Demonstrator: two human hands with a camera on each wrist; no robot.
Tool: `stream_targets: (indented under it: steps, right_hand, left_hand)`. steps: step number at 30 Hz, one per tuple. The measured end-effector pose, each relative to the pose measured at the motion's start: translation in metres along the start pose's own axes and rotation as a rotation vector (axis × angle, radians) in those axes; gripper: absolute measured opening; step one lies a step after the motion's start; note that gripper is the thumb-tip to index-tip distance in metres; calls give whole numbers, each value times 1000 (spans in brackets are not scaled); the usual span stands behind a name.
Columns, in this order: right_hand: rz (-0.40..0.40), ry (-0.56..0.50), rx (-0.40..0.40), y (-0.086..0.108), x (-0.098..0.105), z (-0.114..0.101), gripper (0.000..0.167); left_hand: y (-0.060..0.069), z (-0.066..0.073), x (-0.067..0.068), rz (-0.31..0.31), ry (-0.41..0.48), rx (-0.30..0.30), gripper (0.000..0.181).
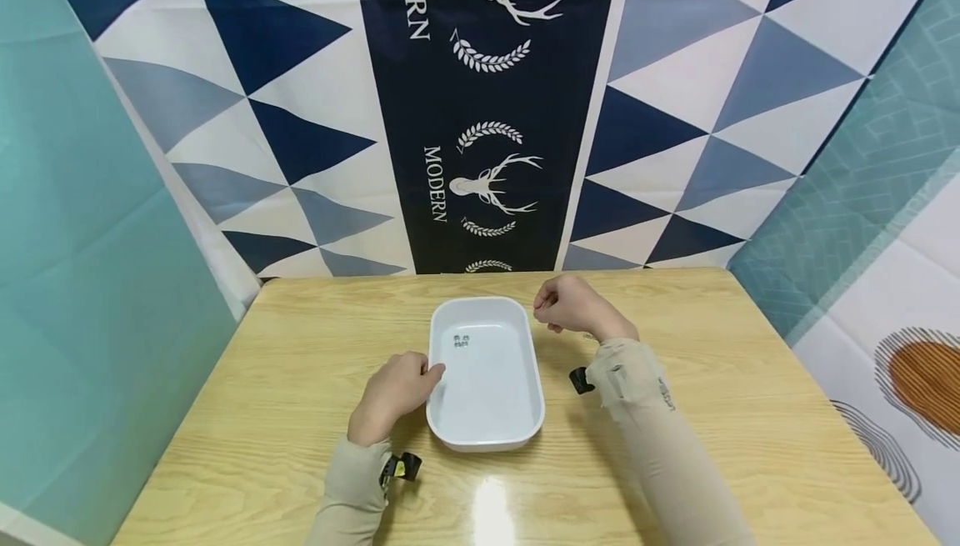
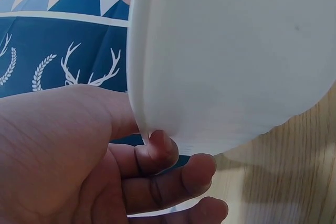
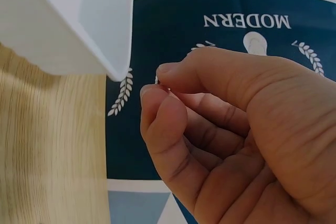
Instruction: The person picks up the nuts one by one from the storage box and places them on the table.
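A white rectangular tray point(image 1: 487, 388) is gripped at its left rim by my left hand point(image 1: 393, 392), thumb over the edge. In the left wrist view, the fingers of my left hand point(image 2: 105, 156) curl against the outer side of the tray point(image 2: 236, 51). Several tiny clear or silvery pieces point(image 1: 461, 341) lie inside, toward the far left. Just right of the tray's far right corner is my right hand point(image 1: 573, 306). In the right wrist view, my right hand point(image 3: 231, 124) pinches a tiny piece point(image 3: 157, 80) between thumb and index finger; it is mostly hidden.
Light wooden table point(image 1: 300, 379) beneath everything. Some tiny pieces point(image 1: 588, 336) appear beside my right wrist, partly hidden by it. A patterned cloth point(image 1: 480, 112) hangs behind the table's far edge, with teal cloth point(image 1: 97, 279) at the left.
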State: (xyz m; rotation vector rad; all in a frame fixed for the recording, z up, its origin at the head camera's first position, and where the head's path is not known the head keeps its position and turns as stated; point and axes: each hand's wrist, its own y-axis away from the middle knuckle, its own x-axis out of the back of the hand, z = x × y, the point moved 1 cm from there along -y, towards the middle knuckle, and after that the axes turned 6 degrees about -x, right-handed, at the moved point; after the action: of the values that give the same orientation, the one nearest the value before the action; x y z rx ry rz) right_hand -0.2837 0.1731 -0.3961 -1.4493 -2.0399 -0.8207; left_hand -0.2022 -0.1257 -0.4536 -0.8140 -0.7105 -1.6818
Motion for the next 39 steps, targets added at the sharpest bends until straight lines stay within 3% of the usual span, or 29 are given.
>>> stream_targets:
  steps: [9, 20, 30, 39]
  right_hand:
    - [16, 21, -36, 0, 9, 10, 11]
    - [15, 56, -13, 0, 13, 18, 9]
    - [-18, 22, -74, -3, 4, 36, 8]
    - [-2, 103, -79, -8, -6, 55, 5]
  left_hand:
    - [0, -2, 2, 1, -5, 0, 39]
    - [0, -3, 2, -6, -9, 2, 39]
    - [0, -3, 2, -6, -4, -6, 41]
    - [0, -2, 2, 1, -3, -5, 40]
